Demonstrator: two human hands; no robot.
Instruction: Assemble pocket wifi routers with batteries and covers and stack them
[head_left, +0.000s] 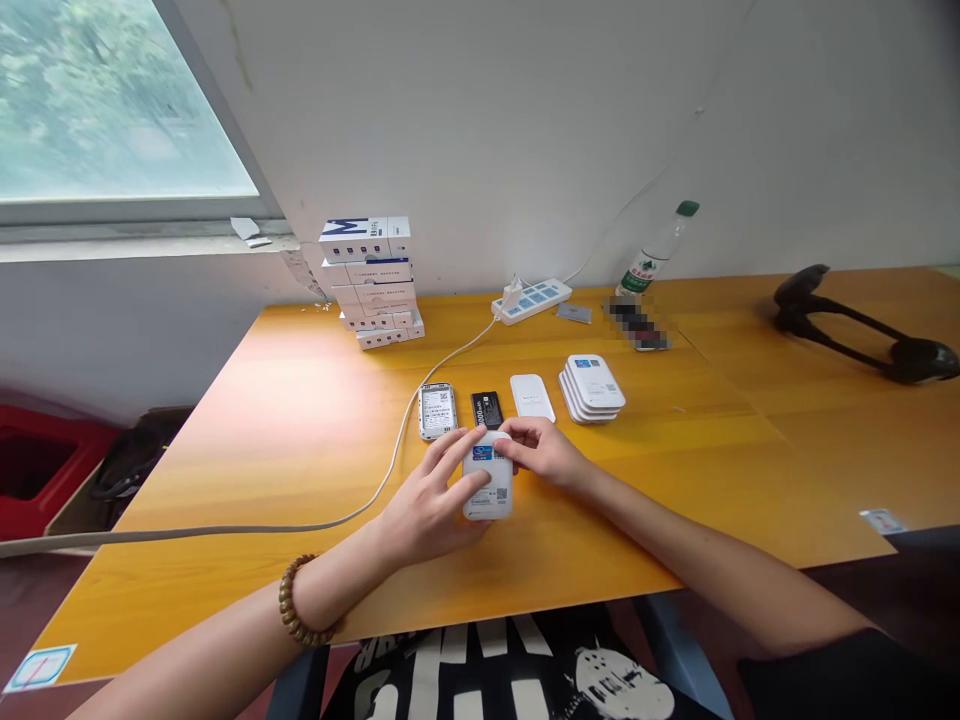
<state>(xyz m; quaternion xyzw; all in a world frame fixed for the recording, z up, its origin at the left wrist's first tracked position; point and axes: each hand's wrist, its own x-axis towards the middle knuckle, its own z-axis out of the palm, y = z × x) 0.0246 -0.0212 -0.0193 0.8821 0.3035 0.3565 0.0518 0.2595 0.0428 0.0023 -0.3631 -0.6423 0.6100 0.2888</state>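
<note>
Well, both hands are together near the middle of the frame, closed on a white pocket router [487,490] that sits on the orange wood-grain worktop [300,430]. The left hand [427,500], with a wooden bead bracelet [298,600] at its wrist, spreads its fingers across the router's blue-labelled face. The right hand [541,450] pinches the router's far end from the right.

Just beyond the hands, a row runs across the worktop. From left to right, it has an open router body [437,410] with a printed label, a black battery [487,409], a white back cover [532,397], and a neat stack of white routers [591,389].

Farther back, a tower of white boxes [373,282] stands near the wall, left of centre. A white power strip [531,300] lies by the wall, and its grey cable [450,370] curves down across the worktop and off the left edge. A clear plastic bottle [652,250] leans against the wall at upper right, above a blurred patch [636,322]. A black curved object [862,325] lies at the right. A window [112,100] fills the upper left, and a red crate [37,470] sits at the left edge.
</note>
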